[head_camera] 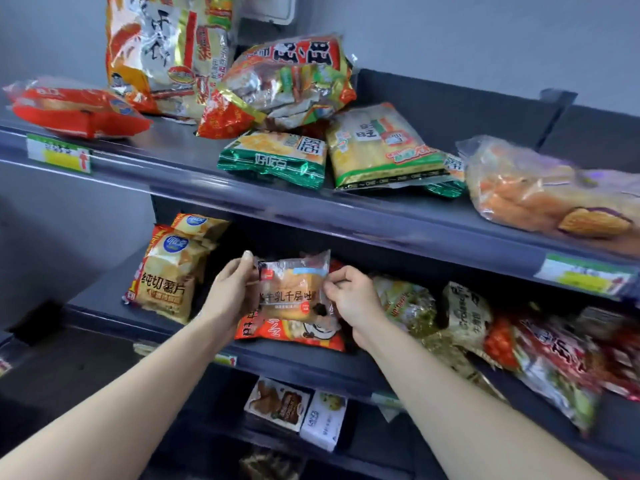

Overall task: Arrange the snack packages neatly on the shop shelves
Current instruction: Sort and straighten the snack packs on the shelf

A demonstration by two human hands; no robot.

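A clear-wrapped bread package [292, 287] is held upright over the middle shelf [304, 363]. My left hand [232, 292] grips its left edge and my right hand [353, 299] pinches its right edge. Under it lies a flat red snack bag [294, 334]. Two yellow potato chip bags [169, 271] stand at the left of this shelf. Green and red bags [460, 317] lie jumbled to the right. On the top shelf [214, 183] sit a green cracker bag [277, 157], a yellow rice cracker bag [384, 147], red bags [284, 81] and a bread bag [540, 188].
A tall rice cracker bag [162, 50] leans upright at the back of the top shelf, and a red pack [76, 109] lies at its left end. Price labels [59, 154] hang on the shelf edges. White boxes [298, 410] sit on the lower shelf.
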